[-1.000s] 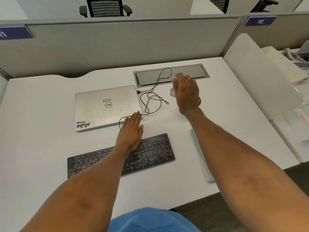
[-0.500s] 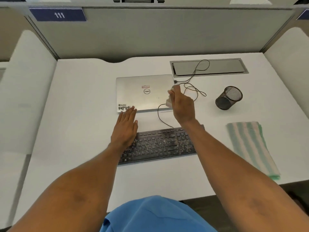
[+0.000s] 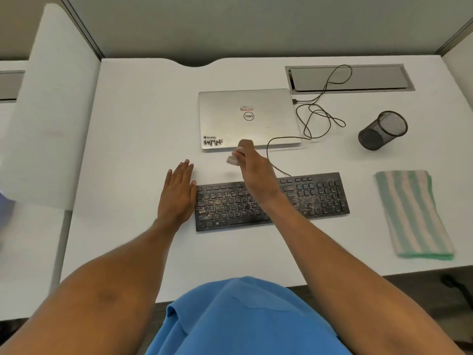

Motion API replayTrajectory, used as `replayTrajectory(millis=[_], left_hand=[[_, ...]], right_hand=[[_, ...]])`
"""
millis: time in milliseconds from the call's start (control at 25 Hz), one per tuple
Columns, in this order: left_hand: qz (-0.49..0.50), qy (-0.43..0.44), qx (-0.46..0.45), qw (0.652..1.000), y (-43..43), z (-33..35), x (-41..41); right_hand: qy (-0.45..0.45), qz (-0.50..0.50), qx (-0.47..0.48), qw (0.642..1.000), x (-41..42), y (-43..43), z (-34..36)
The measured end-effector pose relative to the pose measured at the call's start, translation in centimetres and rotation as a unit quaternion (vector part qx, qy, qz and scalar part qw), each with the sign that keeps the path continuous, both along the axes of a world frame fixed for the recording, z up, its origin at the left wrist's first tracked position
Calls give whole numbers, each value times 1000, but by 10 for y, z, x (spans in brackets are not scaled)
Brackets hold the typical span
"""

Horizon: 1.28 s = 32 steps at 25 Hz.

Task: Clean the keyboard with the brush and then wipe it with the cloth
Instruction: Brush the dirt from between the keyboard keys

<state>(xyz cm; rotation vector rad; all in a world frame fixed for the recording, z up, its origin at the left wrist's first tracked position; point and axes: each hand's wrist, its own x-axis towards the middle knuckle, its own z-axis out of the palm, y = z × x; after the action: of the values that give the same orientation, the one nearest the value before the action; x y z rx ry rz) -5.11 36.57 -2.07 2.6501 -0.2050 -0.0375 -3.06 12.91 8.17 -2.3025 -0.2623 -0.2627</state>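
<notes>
A black keyboard (image 3: 317, 196) speckled with pale crumbs lies across the middle of the white desk (image 3: 143, 119). My right hand (image 3: 252, 170) hovers above its upper left keys and grips a small pale brush (image 3: 232, 160), whose bristle end sticks out to the left. My left hand (image 3: 178, 193) lies flat with straight fingers on the desk, against the keyboard's left end. A folded green-and-white striped cloth (image 3: 412, 213) lies to the right of the keyboard.
A closed silver laptop (image 3: 245, 116) sits behind the keyboard, with a black cable (image 3: 317, 116) looping from it toward a grey cable hatch (image 3: 348, 78). A black mesh pen cup (image 3: 384, 129) lies tipped at the right. Partition walls surround the desk.
My right hand has come back from the far right of the desk with the brush to above the keyboard. My left hand slid off the keys to the keyboard's left end. The view shifted.
</notes>
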Motion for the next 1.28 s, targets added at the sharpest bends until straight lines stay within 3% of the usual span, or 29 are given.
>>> replayTrajectory(millis=[200, 440, 600, 800, 1000, 1280], left_hand=[[22, 13, -15, 1000, 8, -14, -14], [24, -1, 8, 1000, 12, -23, -21], [31, 3, 30, 999, 13, -26, -24], [36, -8, 40, 999, 13, -26, -26], [46, -17, 32, 998, 12, -26, -26], [53, -23, 31, 998, 11, -25, -26]], right_hand=[[9, 21, -10, 1000, -17, 20, -16], [-51, -3, -10, 999, -37, 31, -7], [-25, -10, 39, 999, -47, 37, -4], [-36, -13, -3, 999, -51, 46, -4], [16, 19, 45, 999, -39, 62, -1], [36, 82, 0, 996, -37, 70, -13]])
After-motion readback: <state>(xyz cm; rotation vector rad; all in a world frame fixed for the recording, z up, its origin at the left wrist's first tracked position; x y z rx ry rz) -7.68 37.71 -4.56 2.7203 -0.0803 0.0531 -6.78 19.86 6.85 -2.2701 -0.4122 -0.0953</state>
